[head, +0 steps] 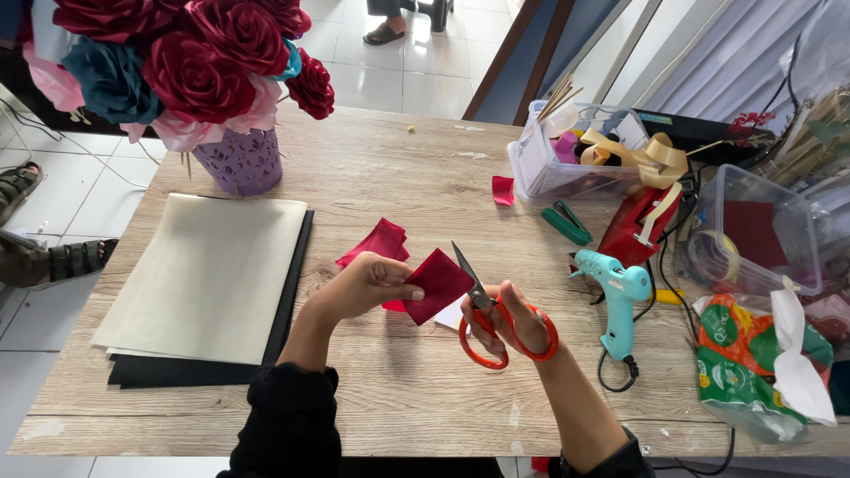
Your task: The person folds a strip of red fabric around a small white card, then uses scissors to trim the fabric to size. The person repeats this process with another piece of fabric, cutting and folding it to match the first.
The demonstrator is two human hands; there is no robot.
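1. Wooden desk (398, 177) on white tile floor, craft clutter along its right side, paper sheets (208, 274) lying left.
2. Left hand (367, 285) pinches red fabric square (436, 283) by its left corner, held above the desk, one point aimed right.
3. Right hand (513, 323) closed through the loops of orange scissors (496, 319); blades run up-left, tip just beside the square's right edge.
4. Bare desk below; glue gun (617, 296) near on the right.

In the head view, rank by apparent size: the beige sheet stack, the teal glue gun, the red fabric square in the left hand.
1. Beige sheet stack, by far the largest.
2. Teal glue gun.
3. Red fabric square, smallest, held by the left hand.
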